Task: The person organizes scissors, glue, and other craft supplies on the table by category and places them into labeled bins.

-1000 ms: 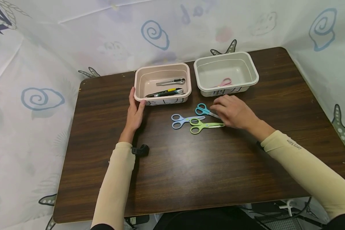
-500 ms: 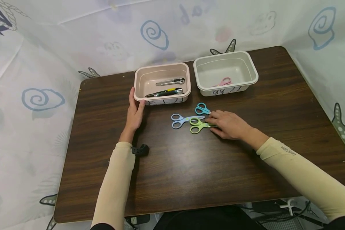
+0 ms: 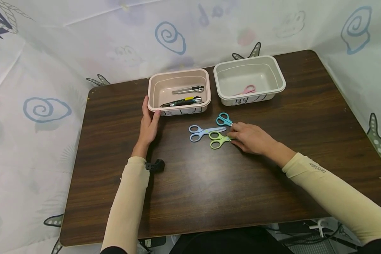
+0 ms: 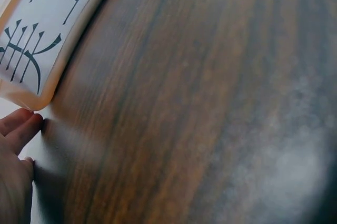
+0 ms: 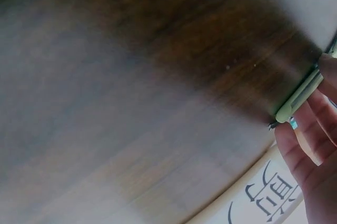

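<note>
My right hand [image 3: 252, 138] pinches the blade end of the green scissors [image 3: 218, 144], with thumb and fingers on either side. In the right wrist view the green blade cover [image 5: 300, 98] shows between them. Just beyond the fingers lie teal scissors [image 3: 223, 120], their blades hidden behind the hand. Light blue scissors [image 3: 197, 134] rest to the left, beside the green pair. At the pink bin [image 3: 179, 74], my left hand [image 3: 148, 128] touches the near left corner, thumb on the front and straight fingers along the side. In the left wrist view its fingertips meet the bin's corner.
Several utility knives [image 3: 184, 101] lie in the pink bin. To its right stands a grey-green bin [image 3: 250, 67] holding pink scissors [image 3: 249, 89]. Both bins have labels in front, near the back edge of the brown table [image 3: 190, 197]. A patterned white sheet [image 3: 114, 35] hangs behind.
My right hand has come down and toward me from the grey-green bin's front, onto the green scissors, and now pinches them. The left hand keeps its place at the pink bin.
</note>
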Demonstrator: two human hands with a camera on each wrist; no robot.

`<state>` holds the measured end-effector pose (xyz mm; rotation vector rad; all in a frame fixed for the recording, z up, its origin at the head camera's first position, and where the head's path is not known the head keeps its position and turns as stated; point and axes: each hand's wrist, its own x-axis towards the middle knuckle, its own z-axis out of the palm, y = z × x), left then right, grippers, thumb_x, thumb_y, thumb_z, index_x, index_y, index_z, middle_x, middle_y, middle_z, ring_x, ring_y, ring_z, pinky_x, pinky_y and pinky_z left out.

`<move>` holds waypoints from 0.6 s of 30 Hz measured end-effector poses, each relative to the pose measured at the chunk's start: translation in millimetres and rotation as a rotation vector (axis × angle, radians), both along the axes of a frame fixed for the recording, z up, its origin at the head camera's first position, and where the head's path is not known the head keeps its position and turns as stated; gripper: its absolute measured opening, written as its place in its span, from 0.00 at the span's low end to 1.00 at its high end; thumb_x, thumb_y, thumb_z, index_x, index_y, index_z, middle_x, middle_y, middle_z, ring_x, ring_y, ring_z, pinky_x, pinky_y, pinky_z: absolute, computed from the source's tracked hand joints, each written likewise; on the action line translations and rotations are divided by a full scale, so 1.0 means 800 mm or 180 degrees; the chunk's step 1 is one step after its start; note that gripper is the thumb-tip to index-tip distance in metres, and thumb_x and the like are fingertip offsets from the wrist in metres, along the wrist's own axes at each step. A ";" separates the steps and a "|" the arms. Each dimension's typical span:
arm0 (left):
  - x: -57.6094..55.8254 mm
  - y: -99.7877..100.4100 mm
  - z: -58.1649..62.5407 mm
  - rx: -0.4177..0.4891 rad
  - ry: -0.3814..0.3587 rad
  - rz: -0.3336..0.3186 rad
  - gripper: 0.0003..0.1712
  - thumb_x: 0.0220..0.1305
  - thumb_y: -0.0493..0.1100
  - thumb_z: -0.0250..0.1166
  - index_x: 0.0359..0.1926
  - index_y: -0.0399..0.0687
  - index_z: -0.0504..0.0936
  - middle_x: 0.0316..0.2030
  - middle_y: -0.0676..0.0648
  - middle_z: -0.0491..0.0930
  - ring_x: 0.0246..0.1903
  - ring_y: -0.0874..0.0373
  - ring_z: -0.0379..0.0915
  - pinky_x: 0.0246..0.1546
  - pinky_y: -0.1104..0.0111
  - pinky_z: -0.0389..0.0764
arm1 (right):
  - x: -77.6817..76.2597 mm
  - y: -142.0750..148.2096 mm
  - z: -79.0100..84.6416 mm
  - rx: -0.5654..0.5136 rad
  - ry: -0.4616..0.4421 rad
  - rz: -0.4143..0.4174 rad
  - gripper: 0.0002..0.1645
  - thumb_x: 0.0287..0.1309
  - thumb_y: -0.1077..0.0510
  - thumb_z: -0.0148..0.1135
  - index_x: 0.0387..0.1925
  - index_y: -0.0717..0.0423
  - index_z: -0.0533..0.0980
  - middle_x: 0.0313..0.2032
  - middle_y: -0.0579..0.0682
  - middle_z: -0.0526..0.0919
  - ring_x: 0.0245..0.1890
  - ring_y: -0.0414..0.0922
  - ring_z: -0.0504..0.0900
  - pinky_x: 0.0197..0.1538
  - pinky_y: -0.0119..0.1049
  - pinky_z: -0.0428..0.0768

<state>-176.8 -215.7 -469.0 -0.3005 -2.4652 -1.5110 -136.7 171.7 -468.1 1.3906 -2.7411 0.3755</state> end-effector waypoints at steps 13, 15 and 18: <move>0.000 0.001 0.002 -0.0017 -0.0045 0.0033 0.39 0.74 0.39 0.53 0.78 0.46 0.44 0.73 0.36 0.54 0.70 0.43 0.55 0.67 0.57 0.56 | 0.001 0.000 0.001 -0.0023 0.0002 0.0053 0.11 0.60 0.60 0.67 0.45 0.56 0.83 0.36 0.50 0.76 0.34 0.47 0.73 0.35 0.41 0.74; -0.001 0.001 0.001 0.0001 -0.0031 0.0025 0.39 0.74 0.38 0.53 0.77 0.46 0.44 0.73 0.36 0.54 0.70 0.42 0.55 0.67 0.57 0.56 | 0.001 0.000 0.000 -0.0047 0.0012 0.0077 0.11 0.60 0.60 0.67 0.44 0.55 0.83 0.36 0.49 0.76 0.34 0.47 0.73 0.34 0.41 0.74; -0.001 0.001 0.000 0.0003 -0.0025 0.0021 0.39 0.74 0.39 0.53 0.77 0.46 0.44 0.73 0.36 0.54 0.69 0.41 0.55 0.67 0.56 0.56 | 0.002 0.000 -0.001 -0.0094 0.0010 0.0141 0.11 0.59 0.60 0.68 0.44 0.55 0.82 0.38 0.50 0.77 0.35 0.47 0.75 0.35 0.42 0.75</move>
